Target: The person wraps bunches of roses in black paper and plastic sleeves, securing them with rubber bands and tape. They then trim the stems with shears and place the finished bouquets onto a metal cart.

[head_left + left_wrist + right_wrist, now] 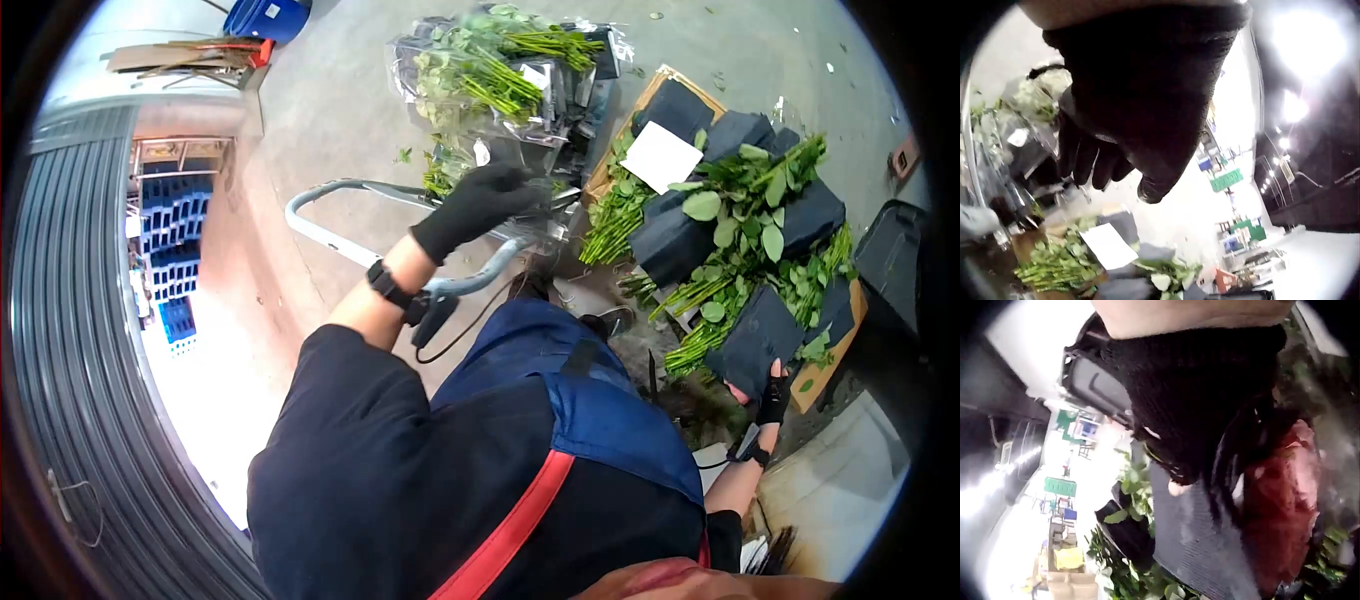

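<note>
My right hand (772, 400), in a black glove with a bare fingertip showing, grips the head end of a bunch of roses wrapped in dark corrugated paper (755, 340). Pinkish-red petals (1285, 500) show beside the palm in the right wrist view. That bunch lies on a pile of similar dark-wrapped bunches with green stems and leaves (740, 215) in a cardboard box (850, 345). The gloved left hand (480, 210) hovers by a grey tubular handle (340, 190), its fingers loosely extended and holding nothing in the left wrist view.
Clear-plastic-sleeved bunches (490, 80) are stacked beyond the left hand. A white sheet (660, 157) lies on the boxed bunches. A black plastic bin (893, 255) stands at the right, a blue barrel (268, 18) at the far left. Leaves litter the concrete floor (330, 110).
</note>
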The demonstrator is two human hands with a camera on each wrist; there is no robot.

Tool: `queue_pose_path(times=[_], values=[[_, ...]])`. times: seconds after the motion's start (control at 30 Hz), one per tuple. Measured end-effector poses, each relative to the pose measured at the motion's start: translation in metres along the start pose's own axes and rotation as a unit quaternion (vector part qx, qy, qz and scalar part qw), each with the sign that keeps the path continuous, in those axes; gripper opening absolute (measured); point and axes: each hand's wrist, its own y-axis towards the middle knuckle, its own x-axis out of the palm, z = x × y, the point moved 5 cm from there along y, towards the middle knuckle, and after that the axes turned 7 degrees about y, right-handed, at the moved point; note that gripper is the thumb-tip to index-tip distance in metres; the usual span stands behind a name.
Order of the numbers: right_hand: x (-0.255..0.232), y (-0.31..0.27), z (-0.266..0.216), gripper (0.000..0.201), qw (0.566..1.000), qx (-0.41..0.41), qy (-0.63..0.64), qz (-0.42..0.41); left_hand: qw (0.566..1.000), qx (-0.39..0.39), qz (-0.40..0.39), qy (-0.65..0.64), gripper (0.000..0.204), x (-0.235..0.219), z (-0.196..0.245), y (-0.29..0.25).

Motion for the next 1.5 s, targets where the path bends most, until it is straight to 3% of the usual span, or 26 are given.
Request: queue_pose_path(times=[0.07,0.13,0.2,0.27,0.33,0.37,0.47,0.5,0.53,0.57,0.63,0.73,0.77,0.87,1.03,1.07,1.1,1.13,1.23,1.3,1.33,1.37,1.4,1.43,1.47,1.5], values=[[0.0,0.002,-0.035,0.056,0.952,-0.097,-0.246,0.151,0.983,-0.147,0.052,-0.1,0.043,-0.037,-0.018,-0.023],[0.048,0.001,-0.085,0.043,0.965,-0.228,-0.091,0.095,0.981,-0.151,0.078,-0.098,0.045,-0.068,-0.036,-0.039],[0.12,-0.025,-0.154,0.031,0.937,-0.341,0.071,0.034,0.98,-0.156,0.094,-0.084,0.047,-0.092,-0.055,-0.048],[0.243,-0.072,-0.24,0.019,0.927,-0.371,0.004,-0.053,0.979,-0.165,0.103,-0.061,0.05,-0.108,-0.075,-0.055],[0.368,-0.125,-0.298,0.018,0.9,-0.371,0.016,-0.228,0.986,-0.129,0.1,-0.042,0.05,-0.118,-0.092,-0.058],[0.423,-0.148,-0.322,0.021,0.85,-0.425,-0.068,-0.305,0.989,-0.107,0.093,-0.037,0.05,-0.124,-0.099,-0.058],[0.558,-0.196,-0.369,0.044,0.643,-0.686,-0.234,-0.249,0.996,-0.06,0.059,-0.01,0.047,-0.155,-0.104,-0.055],[0.594,-0.194,-0.374,0.06,0.61,-0.705,-0.264,-0.248,0.998,-0.053,0.044,0.008,0.047,-0.166,-0.111,-0.049],[0.634,-0.188,-0.378,0.077,0.612,-0.623,-0.433,-0.224,0.998,-0.046,0.028,0.026,0.047,-0.174,-0.119,-0.044],[0.665,-0.169,-0.372,0.09,0.61,-0.595,-0.486,-0.193,0.999,-0.037,0.033,0.005,0.047,-0.183,-0.13,-0.039],[0.705,-0.158,-0.371,0.094,0.633,-0.47,-0.58,-0.203,0.997,-0.01,0.046,0.055,0.048,-0.198,-0.154,-0.024],[0.728,-0.133,-0.368,0.096,0.631,-0.338,-0.661,-0.226,0.996,-0.031,0.064,0.048,0.048,-0.215,-0.201,-0.002],[0.732,-0.122,-0.364,0.088,0.626,-0.305,-0.661,-0.279,0.996,-0.042,0.068,0.034,0.048,-0.217,-0.217,0.004],[0.733,-0.081,-0.357,0.07,0.668,-0.333,-0.572,-0.339,0.995,-0.043,0.06,0.066,0.05,-0.219,-0.25,0.02],[0.737,-0.051,-0.343,0.053,0.667,-0.401,-0.516,-0.357,0.99,-0.053,0.024,0.129,0.049,-0.186,-0.285,0.044],[0.735,-0.073,-0.357,0.051,0.682,-0.378,-0.503,-0.373,0.986,-0.064,0.027,0.152,0.049,-0.177,-0.285,0.05],[0.734,-0.078,-0.362,0.049,0.7,-0.411,-0.451,-0.372,0.981,-0.026,0.1,0.163,0.048,-0.172,-0.268,0.047],[0.731,-0.083,-0.366,0.047,0.716,-0.442,-0.396,-0.368,0.976,0.016,0.103,0.191,0.045,-0.161,-0.256,0.053],[0.728,-0.095,-0.378,0.04,0.665,-0.429,-0.489,-0.367,0.969,0.131,0.138,0.16,0.042,-0.157,-0.193,0.066],[0.718,-0.094,-0.381,0.037,0.683,-0.422,-0.463,-0.375,0.959,0.151,0.141,0.195,0.042,-0.158,-0.171,0.08],[0.714,-0.093,-0.383,0.035,0.691,-0.421,-0.449,-0.38,0.972,0.095,0.086,0.195,0.045,-0.15,-0.178,0.09],[0.712,-0.1,-0.388,0.031,0.662,-0.463,-0.457,-0.372,0.98,0.036,0.03,0.193,0.047,-0.14,-0.19,0.099],[0.705,-0.097,-0.39,0.029,0.736,-0.368,-0.413,-0.39,0.981,-0.023,-0.026,0.19,0.05,-0.128,-0.202,0.104],[0.694,-0.116,-0.402,0.028,0.798,-0.266,-0.362,-0.401,0.963,0.003,-0.027,0.27,0.059,-0.126,-0.202,0.103],[0.685,-0.125,-0.405,0.028,0.847,-0.16,-0.305,-0.404,0.953,0.029,0.041,0.298,0.061,-0.126,-0.207,0.1],[0.684,-0.098,-0.406,0.026,0.826,-0.237,-0.302,-0.412,0.938,0.056,0.11,0.324,0.062,-0.122,-0.215,0.097]])
